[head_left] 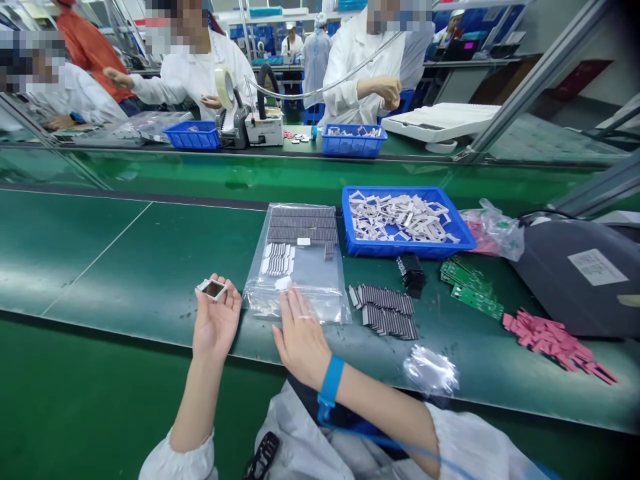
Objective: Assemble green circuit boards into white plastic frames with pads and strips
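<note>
In my left hand (218, 320), palm up, the fingers hold a small display screen in a white frame (213, 289) above the bench. My right hand (304, 337), wearing a blue wrist strap (331, 381), lies flat with its fingers stretched out on the lower part of a clear plastic bag (320, 287). Its fingertips reach a small white piece (283, 283) on the bag; whether they touch it I cannot tell. Rows of dark strips (303, 223) and a stack of white frames (279, 259) lie on the bag's upper part.
Right of the bag are a blue bin (353, 247) of white frames, stacked dark-and-white strips (385, 312), green circuit boards (473, 290), pink pieces (555, 337) and crumpled clear plastic (431, 370). A grey box (560, 267) stands far right. Co-workers sit across a low partition.
</note>
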Tool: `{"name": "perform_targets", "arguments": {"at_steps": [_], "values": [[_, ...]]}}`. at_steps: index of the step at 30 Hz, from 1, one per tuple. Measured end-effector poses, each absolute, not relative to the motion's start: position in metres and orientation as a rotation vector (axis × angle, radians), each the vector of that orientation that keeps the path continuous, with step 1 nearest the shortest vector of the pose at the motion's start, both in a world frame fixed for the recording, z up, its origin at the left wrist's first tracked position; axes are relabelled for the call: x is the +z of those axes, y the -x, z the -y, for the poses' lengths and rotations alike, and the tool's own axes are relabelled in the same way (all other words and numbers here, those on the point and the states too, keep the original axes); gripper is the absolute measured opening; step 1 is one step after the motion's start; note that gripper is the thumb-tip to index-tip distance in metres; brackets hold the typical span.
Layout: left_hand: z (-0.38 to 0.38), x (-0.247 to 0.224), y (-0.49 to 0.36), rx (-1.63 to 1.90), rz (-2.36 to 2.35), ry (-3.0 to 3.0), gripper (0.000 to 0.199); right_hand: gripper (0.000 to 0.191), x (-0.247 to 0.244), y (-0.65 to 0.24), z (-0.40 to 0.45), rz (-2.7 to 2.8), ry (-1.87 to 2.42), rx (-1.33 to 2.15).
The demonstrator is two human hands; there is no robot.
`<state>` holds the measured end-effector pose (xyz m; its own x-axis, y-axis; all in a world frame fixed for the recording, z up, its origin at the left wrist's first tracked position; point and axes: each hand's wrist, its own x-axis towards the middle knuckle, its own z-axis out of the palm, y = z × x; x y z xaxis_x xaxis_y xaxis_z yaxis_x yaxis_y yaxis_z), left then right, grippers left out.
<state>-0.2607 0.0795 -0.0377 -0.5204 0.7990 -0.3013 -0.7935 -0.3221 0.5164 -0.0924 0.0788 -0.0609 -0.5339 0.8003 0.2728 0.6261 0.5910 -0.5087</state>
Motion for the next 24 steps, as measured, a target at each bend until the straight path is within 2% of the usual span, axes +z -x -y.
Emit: {"name": "perform_targets", "arguments": {"at_steps": [6, 9, 24], "values": [[-0.078, -0.038, 0.262, 1.952, -0.759, -0.029, 0.034, 0.079, -0.064, 0.124, -0.113, 2.092, 1.365, 0.594], [-0.079, -0.038, 0.262, 1.953, -0.754, -0.026, 0.036, 0.082, -0.064, 0.144, -0.134, 1.971, 1.439, 0.633], [-0.079, -0.036, 0.261, 1.948, -0.740, 0.019, 0.045, 0.049, -0.050, 0.189, -0.167, 1.491, 1.707, 0.483]]}}
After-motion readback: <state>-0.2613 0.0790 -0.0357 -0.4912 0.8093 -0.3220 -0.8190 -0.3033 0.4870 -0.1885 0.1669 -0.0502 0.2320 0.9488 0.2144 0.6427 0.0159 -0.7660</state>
